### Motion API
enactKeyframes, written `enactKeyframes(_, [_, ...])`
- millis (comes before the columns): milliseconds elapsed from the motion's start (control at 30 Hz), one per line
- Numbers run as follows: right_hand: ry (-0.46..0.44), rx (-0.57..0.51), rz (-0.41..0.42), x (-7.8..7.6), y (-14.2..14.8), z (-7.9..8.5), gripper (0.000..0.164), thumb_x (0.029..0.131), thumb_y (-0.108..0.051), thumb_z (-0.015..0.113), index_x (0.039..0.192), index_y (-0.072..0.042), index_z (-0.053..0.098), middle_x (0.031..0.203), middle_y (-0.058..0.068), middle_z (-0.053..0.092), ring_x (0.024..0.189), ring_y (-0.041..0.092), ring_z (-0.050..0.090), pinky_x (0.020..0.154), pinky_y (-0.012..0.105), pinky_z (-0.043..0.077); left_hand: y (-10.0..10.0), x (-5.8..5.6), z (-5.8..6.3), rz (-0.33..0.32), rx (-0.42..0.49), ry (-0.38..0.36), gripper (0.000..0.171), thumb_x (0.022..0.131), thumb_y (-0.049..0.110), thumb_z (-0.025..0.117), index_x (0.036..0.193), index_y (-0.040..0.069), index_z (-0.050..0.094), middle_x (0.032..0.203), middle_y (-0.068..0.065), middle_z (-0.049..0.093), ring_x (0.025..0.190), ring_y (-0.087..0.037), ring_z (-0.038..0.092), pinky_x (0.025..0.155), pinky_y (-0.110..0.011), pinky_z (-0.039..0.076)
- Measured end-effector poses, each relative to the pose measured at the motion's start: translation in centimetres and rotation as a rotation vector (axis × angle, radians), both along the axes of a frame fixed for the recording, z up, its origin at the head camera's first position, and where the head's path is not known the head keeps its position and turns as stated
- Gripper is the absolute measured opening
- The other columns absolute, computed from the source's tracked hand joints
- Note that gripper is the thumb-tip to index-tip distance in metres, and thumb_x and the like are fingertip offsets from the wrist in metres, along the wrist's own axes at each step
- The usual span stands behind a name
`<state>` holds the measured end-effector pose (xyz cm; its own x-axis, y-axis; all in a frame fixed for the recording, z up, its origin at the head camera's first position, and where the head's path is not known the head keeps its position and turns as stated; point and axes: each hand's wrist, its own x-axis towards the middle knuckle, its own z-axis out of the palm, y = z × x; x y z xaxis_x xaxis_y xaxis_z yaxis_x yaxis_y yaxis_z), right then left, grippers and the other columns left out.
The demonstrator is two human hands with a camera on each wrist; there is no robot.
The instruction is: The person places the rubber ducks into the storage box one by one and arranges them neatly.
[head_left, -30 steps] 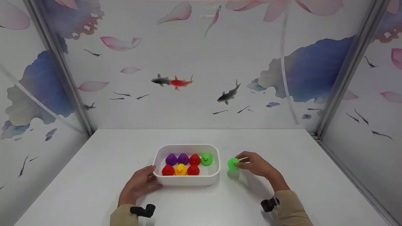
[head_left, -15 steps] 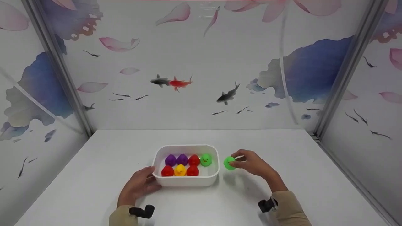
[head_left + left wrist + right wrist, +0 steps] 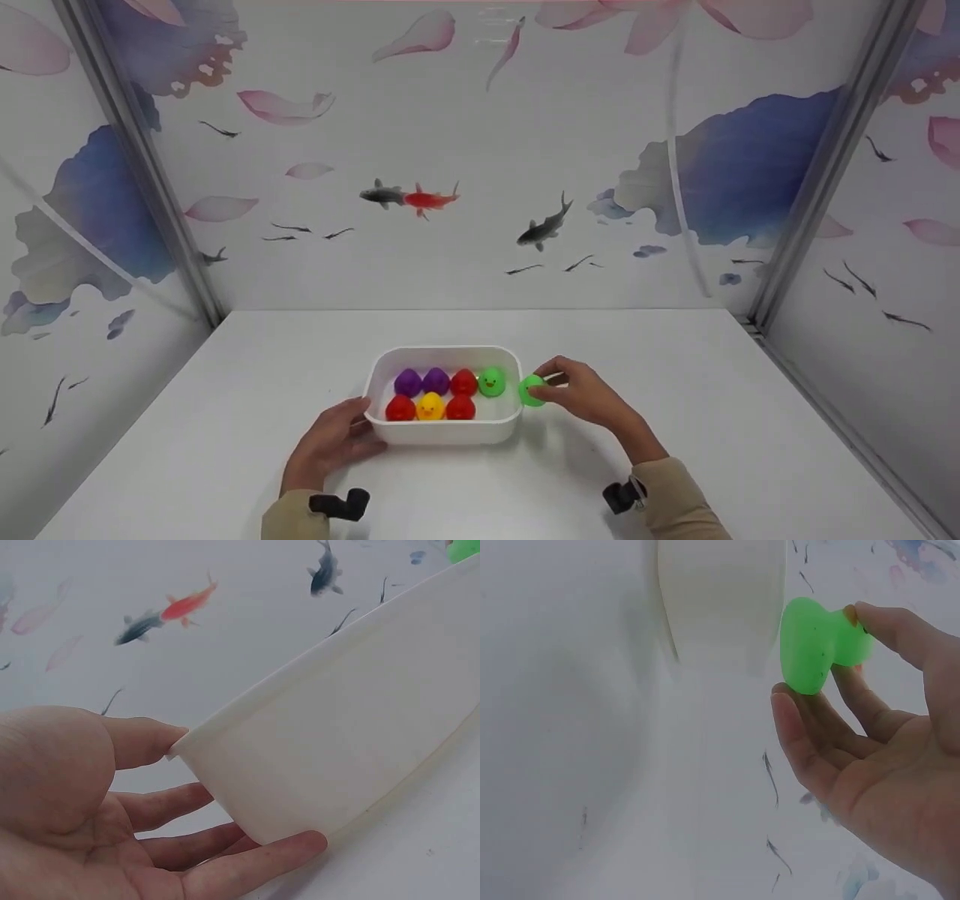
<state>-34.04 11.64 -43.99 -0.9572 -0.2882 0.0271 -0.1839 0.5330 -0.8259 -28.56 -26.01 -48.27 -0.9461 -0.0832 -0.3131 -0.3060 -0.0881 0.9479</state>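
My right hand (image 3: pixel 589 394) pinches a green rubber duck (image 3: pixel 530 392) beside the right rim of a white plastic container (image 3: pixel 446 433). In the right wrist view the duck (image 3: pixel 804 649) hangs sideways between thumb and fingertips. At the container's front left corner, my left hand (image 3: pixel 324 441) holds on; in the left wrist view one digit touches the rim and the others lie against the wall and lower edge. Inside sit two rows of toy ducks: two purple ones, several red ones, a yellow duck (image 3: pixel 430 406) and another green duck (image 3: pixel 492 382).
The container stands on a white table (image 3: pixel 637 337). White panels printed with fish, petals and blue leaves rise behind and on both sides, with metal posts (image 3: pixel 142 157) at the corners. A black wrist device (image 3: pixel 341 504) sits on each sleeve.
My right hand has lifted the green duck and moved it left, from the table's right side to the container's right rim. The left hand and container stay in place.
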Motion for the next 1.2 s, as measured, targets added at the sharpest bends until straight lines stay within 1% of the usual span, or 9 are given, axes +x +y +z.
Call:
enactKeyframes(133, [0.031,-0.014,-0.011,0.6,-1.0,0.3,0.033,0.091,-0.032,0.074,0.117,-0.013,0.067,0.123,0.003,0.067,0.121,0.027,0.063,0.099,0.050,0.058,0.0,0.1,-0.1,0.005,-0.001,0.015,0.056,0.106,0.027,0.048,0.152,-0.002,0.034,0.152,-0.032,0.038,0.133,-0.044,0.049,0.098,-0.052,0.057])
enactKeyframes(267, [0.043,-0.033,-0.022,1.0,-2.1,0.2,0.036,0.091,-0.033,0.074,0.120,-0.014,0.066,0.126,0.004,0.066,0.123,0.029,0.062,0.098,0.049,0.059,0.1,0.2,-0.1,0.006,0.004,0.014,0.055,0.106,0.027,0.048,0.151,-0.002,0.036,0.152,-0.032,0.038,0.133,-0.044,0.050,0.098,-0.052,0.057])
enactKeyframes(433, [0.084,-0.034,0.000,1.1,-3.2,-0.1,0.033,0.091,-0.030,0.074,0.119,-0.014,0.067,0.127,0.005,0.065,0.122,0.031,0.061,0.098,0.047,0.059,0.0,0.1,-0.2,0.006,0.022,0.016,0.055,0.106,0.025,0.048,0.151,-0.004,0.035,0.152,-0.033,0.038,0.134,-0.045,0.049,0.099,-0.053,0.056])
enactKeyframes(567, [0.125,-0.028,0.020,1.1,-4.1,-0.6,0.025,0.091,-0.024,0.074,0.114,-0.015,0.070,0.132,0.010,0.059,0.128,0.034,0.056,0.106,0.053,0.053,0.0,0.0,-0.3,0.004,0.019,0.017,0.056,0.106,0.026,0.047,0.152,-0.004,0.034,0.153,-0.033,0.037,0.134,-0.045,0.048,0.100,-0.053,0.056])
enactKeyframes(733, [0.139,-0.033,-0.028,1.1,-5.0,-1.4,0.025,0.090,-0.019,0.076,0.114,-0.013,0.071,0.141,0.020,0.050,0.136,0.041,0.046,0.113,0.061,0.044,-0.2,-0.1,-0.3,0.001,0.020,0.012,0.058,0.106,0.029,0.049,0.152,-0.002,0.035,0.153,-0.032,0.038,0.134,-0.044,0.049,0.100,-0.052,0.056])
enactKeyframes(833, [0.115,-0.040,-0.052,0.9,-5.4,-1.8,0.027,0.089,-0.017,0.076,0.115,-0.010,0.071,0.140,0.022,0.051,0.134,0.044,0.048,0.112,0.059,0.046,-0.3,-0.1,-0.2,-0.008,0.042,0.016,0.058,0.106,0.029,0.049,0.153,-0.003,0.033,0.154,-0.032,0.036,0.136,-0.044,0.047,0.102,-0.054,0.054])
enactKeyframes(900, [0.075,-0.042,-0.059,0.7,-5.7,-1.9,0.028,0.089,-0.016,0.076,0.116,-0.009,0.071,0.138,0.021,0.055,0.132,0.044,0.051,0.109,0.057,0.049,-0.3,0.0,-0.2,-0.014,0.054,0.017,0.058,0.106,0.028,0.048,0.153,-0.003,0.032,0.155,-0.032,0.034,0.137,-0.045,0.044,0.103,-0.055,0.053])
enactKeyframes(1067, [-0.053,-0.039,-0.082,0.2,-6.3,-2.1,0.031,0.089,-0.018,0.077,0.117,-0.009,0.070,0.139,0.017,0.060,0.127,0.036,0.057,0.104,0.052,0.055,-0.2,-0.1,-0.3,-0.012,0.036,0.013,0.058,0.106,0.028,0.048,0.152,-0.004,0.033,0.154,-0.033,0.036,0.135,-0.044,0.047,0.102,-0.055,0.054])
enactKeyframes(1200, [-0.128,-0.041,-0.104,-0.1,-6.6,-2.1,0.035,0.087,-0.019,0.079,0.118,-0.007,0.069,0.136,0.017,0.061,0.111,0.027,0.062,0.093,0.044,0.061,-0.1,-0.3,-0.2,-0.007,0.018,0.012,0.059,0.106,0.029,0.049,0.152,-0.005,0.033,0.153,-0.034,0.037,0.133,-0.044,0.050,0.100,-0.055,0.055])
